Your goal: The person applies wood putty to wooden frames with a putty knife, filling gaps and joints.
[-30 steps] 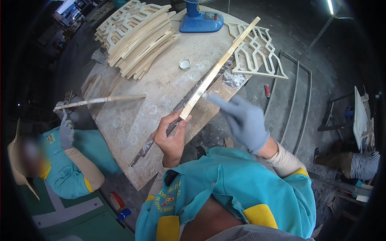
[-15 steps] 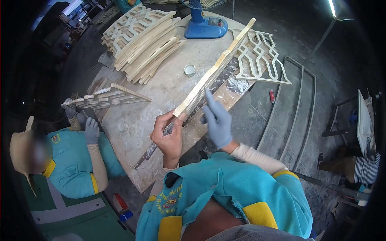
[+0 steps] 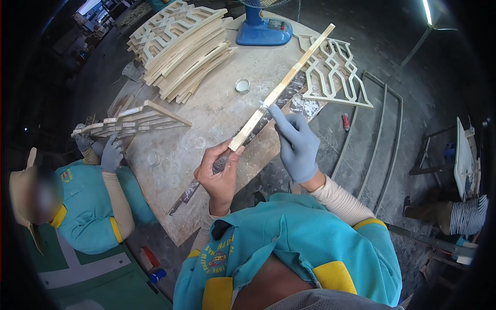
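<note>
Left hand (image 3: 219,178): fingers clamped on the wooden panel's (image 3: 281,85) near end; keep it steady.
Right hand (image 3: 295,142): gloved, fingertip pressed on panel edge; rub evenly.

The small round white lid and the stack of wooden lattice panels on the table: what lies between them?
Only bare table separates the lid from the stack, seen in the head view.

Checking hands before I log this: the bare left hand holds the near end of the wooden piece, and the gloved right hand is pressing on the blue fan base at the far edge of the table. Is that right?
Not quite. The head view shows the gloved right hand with its fingertip on the wooden piece itself, partway along it, far from the blue fan base. The bare left hand does hold the near end.
</note>
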A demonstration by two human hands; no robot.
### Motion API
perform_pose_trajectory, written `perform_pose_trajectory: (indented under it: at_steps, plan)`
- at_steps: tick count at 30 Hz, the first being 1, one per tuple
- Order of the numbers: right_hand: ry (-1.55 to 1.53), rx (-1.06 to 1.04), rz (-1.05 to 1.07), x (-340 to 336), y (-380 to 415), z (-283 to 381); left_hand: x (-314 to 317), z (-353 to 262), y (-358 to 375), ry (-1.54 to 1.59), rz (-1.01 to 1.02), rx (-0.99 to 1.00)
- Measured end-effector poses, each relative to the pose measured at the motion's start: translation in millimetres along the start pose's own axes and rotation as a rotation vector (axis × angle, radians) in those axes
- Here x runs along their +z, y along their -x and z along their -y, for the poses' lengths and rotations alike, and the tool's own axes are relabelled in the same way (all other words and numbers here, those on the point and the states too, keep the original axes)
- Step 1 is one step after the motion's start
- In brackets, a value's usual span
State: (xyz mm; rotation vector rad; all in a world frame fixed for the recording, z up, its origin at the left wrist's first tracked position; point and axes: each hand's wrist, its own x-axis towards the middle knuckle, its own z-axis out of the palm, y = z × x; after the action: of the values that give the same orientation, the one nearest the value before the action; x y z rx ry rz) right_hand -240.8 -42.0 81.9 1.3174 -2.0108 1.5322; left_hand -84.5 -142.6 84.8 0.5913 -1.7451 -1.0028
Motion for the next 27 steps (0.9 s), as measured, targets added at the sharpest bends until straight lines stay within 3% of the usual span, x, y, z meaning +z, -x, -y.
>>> perform_pose_trajectory:
  at_steps: [6,13,15,17,19,21,23,25,27]
  plan:
    - [0.282,-0.042,0.203,-32.9,8.6,13.0,-0.4,-2.8,2.5,-0.035,0.041,0.058]
    - [0.257,0.096,0.303,-67.5,-15.5,22.8,-0.1,-7.6,4.6,-0.034,0.085,0.062]
    - [0.244,0.059,0.321,-63.8,-9.8,32.4,-0.2,-6.9,5.9,-0.041,0.095,0.065]
    - [0.264,-0.003,0.474,-65.8,-5.0,43.1,-0.2,-5.8,6.4,-0.012,0.093,0.02]
    - [0.192,-0.021,0.479,-68.0,-8.5,34.6,1.7,-5.0,6.0,-0.016,0.072,0.043]
    - [0.266,0.028,0.362,-64.8,-18.0,23.4,1.7,-3.6,7.8,-0.021,0.058,0.061]
    - [0.329,0.053,0.389,-61.5,-15.2,24.4,0.9,-1.6,8.0,-0.008,0.065,0.05]
    - [0.252,-0.049,0.476,-63.1,-7.7,43.7,-0.1,0.0,6.1,-0.023,0.073,0.072]
    - [0.26,-0.019,0.562,-70.1,-11.2,46.6,-2.1,0.2,5.9,-0.041,0.093,0.091]
